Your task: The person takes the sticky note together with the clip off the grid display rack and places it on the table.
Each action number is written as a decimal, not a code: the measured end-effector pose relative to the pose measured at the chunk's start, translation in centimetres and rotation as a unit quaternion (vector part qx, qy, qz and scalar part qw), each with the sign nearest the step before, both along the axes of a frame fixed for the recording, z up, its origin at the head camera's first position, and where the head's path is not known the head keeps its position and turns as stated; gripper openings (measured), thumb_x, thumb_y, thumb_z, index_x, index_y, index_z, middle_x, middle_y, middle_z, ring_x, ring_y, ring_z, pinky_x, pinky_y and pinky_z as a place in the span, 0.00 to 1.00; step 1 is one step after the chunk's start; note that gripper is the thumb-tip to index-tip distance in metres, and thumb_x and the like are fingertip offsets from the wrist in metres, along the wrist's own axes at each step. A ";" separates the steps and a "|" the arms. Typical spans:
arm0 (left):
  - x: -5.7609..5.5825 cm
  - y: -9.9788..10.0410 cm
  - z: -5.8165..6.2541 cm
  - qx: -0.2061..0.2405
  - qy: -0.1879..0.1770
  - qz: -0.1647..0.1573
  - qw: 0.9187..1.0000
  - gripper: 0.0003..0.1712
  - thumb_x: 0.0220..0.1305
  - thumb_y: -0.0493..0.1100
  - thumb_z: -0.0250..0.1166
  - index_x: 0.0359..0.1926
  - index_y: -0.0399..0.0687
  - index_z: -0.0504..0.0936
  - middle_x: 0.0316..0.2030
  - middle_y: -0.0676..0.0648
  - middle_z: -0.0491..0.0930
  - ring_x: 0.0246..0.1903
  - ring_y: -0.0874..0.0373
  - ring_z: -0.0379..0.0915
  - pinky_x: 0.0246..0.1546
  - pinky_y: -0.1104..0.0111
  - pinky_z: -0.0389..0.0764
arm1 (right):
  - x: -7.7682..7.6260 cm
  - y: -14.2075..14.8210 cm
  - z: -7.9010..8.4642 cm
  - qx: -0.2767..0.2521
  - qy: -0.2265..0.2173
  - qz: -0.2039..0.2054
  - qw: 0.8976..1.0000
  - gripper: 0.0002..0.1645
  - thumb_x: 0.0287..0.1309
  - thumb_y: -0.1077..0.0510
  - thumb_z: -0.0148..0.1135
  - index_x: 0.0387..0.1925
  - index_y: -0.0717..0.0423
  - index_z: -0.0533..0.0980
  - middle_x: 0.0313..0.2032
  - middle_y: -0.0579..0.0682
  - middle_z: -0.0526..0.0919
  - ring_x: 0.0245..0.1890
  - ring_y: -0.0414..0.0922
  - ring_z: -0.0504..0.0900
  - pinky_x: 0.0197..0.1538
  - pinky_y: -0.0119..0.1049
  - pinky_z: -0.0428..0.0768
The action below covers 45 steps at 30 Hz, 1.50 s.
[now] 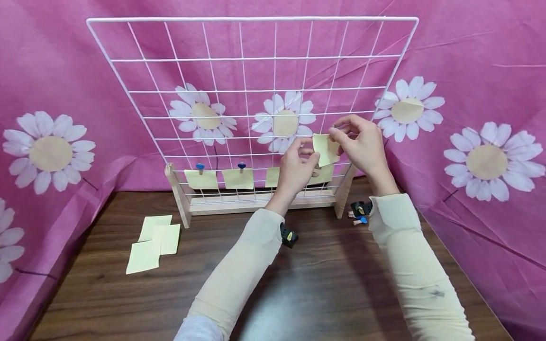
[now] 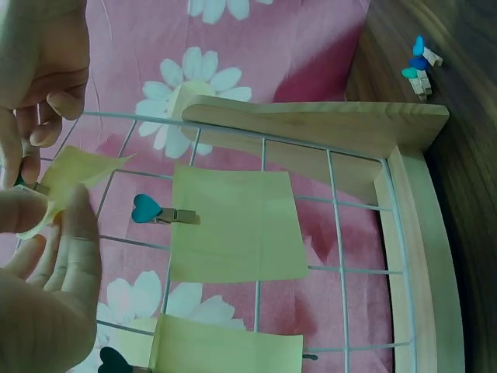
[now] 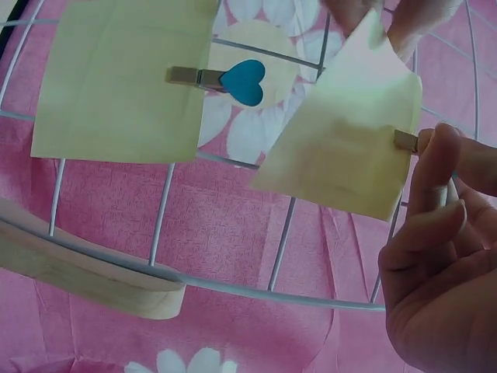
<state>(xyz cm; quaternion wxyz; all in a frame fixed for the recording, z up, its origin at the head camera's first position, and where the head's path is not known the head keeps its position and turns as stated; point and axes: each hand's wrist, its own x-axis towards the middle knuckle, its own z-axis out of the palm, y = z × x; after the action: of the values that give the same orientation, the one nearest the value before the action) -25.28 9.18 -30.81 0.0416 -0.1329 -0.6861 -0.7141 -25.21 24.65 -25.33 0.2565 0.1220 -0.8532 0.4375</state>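
Observation:
My right hand (image 1: 362, 142) pinches a small wooden clothespin (image 3: 405, 141) at the edge of a yellow paper note (image 1: 326, 149). My left hand (image 1: 298, 163) holds the note's left edge between thumb and fingers. The note is slightly bent and stands in front of the white wire grid (image 1: 275, 90), above the row of clipped notes. In the right wrist view the clothespin's jaws overlap the note's edge; its far end is hidden by my fingers. Just below hangs another yellow note (image 2: 233, 225), clipped by a clothespin with a blue heart (image 2: 146, 208).
Yellow notes (image 1: 201, 179) hang clipped along the grid's lower part, some behind my left hand. A wooden stand (image 1: 260, 203) holds the grid. Loose notes (image 1: 142, 257) lie overlapping on the table at left. Several heart clothespins (image 1: 360, 221) lie by my right wrist.

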 end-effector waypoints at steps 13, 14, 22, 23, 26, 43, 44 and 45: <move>0.3 -0.4 0.3 -0.011 0.004 0.016 1.000 0.18 0.67 0.28 0.62 0.56 0.39 0.78 0.40 0.41 0.83 0.29 0.52 0.82 0.28 0.65 0.88 | -0.3 -0.5 -0.3 0.007 0.037 -0.005 0.999 0.08 0.65 0.59 0.68 0.37 0.63 0.82 0.26 0.57 0.85 0.09 0.37 0.74 0.14 0.25 0.70; 0.4 -0.4 0.4 -0.014 0.004 0.014 1.000 0.18 0.67 0.28 0.62 0.57 0.39 0.78 0.40 0.41 0.83 0.29 0.53 0.82 0.28 0.65 0.88 | -0.4 -0.5 -0.4 0.004 0.040 -0.005 0.999 0.08 0.65 0.59 0.68 0.37 0.62 0.82 0.26 0.57 0.85 0.09 0.37 0.74 0.14 0.25 0.69; 0.6 -0.9 0.3 -0.018 0.007 0.016 1.000 0.18 0.67 0.28 0.62 0.57 0.39 0.78 0.39 0.42 0.83 0.29 0.57 0.80 0.28 0.63 0.89 | -0.4 -0.9 -0.7 -0.021 0.048 -0.006 0.999 0.08 0.65 0.61 0.68 0.37 0.66 0.83 0.27 0.61 0.85 0.10 0.36 0.71 0.15 0.24 0.71; 0.7 -0.9 0.3 -0.018 0.007 0.017 1.000 0.18 0.67 0.28 0.62 0.57 0.39 0.78 0.39 0.42 0.83 0.29 0.57 0.80 0.28 0.63 0.89 | -0.4 -1.0 -0.8 -0.018 0.051 -0.010 0.998 0.08 0.65 0.61 0.67 0.36 0.65 0.83 0.27 0.61 0.85 0.10 0.36 0.71 0.15 0.24 0.71; 0.7 -1.0 0.2 -0.021 0.008 0.019 1.000 0.18 0.67 0.28 0.62 0.57 0.39 0.78 0.39 0.43 0.83 0.31 0.56 0.80 0.27 0.66 0.88 | -0.7 -0.9 -1.0 -0.012 0.062 -0.017 0.998 0.09 0.66 0.59 0.68 0.35 0.63 0.85 0.26 0.58 0.85 0.10 0.38 0.72 0.15 0.24 0.70; 1.1 -2.6 -0.4 -0.020 0.009 0.014 1.000 0.18 0.66 0.28 0.61 0.56 0.39 0.78 0.40 0.43 0.82 0.28 0.43 0.82 0.29 0.61 0.89 | 0.4 -0.8 -0.6 -0.095 0.057 -0.006 0.994 0.08 0.63 0.63 0.69 0.37 0.67 0.85 0.23 0.48 0.84 0.12 0.37 0.73 0.17 0.23 0.72; 1.2 -2.8 -0.5 -0.018 0.009 0.013 1.000 0.18 0.66 0.28 0.61 0.56 0.38 0.78 0.40 0.42 0.82 0.27 0.43 0.82 0.29 0.62 0.89 | 0.6 -0.7 -0.7 -0.098 0.053 -0.007 0.994 0.08 0.63 0.64 0.69 0.37 0.68 0.85 0.23 0.47 0.83 0.13 0.37 0.74 0.17 0.23 0.73; 1.2 -3.0 -0.7 -0.017 0.011 0.014 1.000 0.18 0.66 0.28 0.61 0.56 0.38 0.78 0.40 0.42 0.82 0.27 0.45 0.81 0.29 0.62 0.88 | 0.7 -0.6 -0.8 -0.104 0.049 -0.006 0.993 0.08 0.63 0.64 0.69 0.38 0.69 0.84 0.23 0.47 0.83 0.13 0.37 0.74 0.18 0.24 0.74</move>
<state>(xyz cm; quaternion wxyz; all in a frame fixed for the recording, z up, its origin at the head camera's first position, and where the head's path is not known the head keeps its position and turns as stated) -24.06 6.22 -31.46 0.0562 -0.1317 -0.6995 -0.7002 -24.49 24.02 -26.18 0.3119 0.1111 -0.7899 0.5161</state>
